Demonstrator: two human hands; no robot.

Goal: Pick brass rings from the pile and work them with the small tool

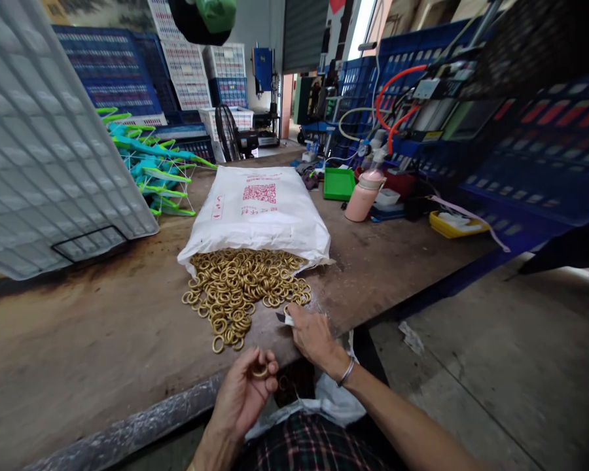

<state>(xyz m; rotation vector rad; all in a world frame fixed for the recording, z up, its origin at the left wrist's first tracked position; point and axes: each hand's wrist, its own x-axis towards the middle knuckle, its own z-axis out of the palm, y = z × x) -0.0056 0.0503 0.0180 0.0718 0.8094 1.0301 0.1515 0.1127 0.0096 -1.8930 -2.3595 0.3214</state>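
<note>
Brass-coloured rings (240, 281) spill in a heap from the mouth of a white woven sack (275, 226) lying on the table (142, 327). Just in front of the heap, near the table's front edge, my left hand (245, 389) is closed with one brass ring (260, 371) between its fingers. To the right, my right hand (311, 333) is low over the tabletop, closed on a small knife (281, 318) with a dark blade and something white by the fingers. A ring lies at its fingertips; whether they touch it I cannot tell.
A big white crate (53, 150) leans at the left beside teal and lime plastic parts (152, 170). Behind the sack's right side are a green tray (338, 184), a pink spray bottle (366, 196) and a yellow dish (456, 226). White plastic (334, 399) hangs below the table edge.
</note>
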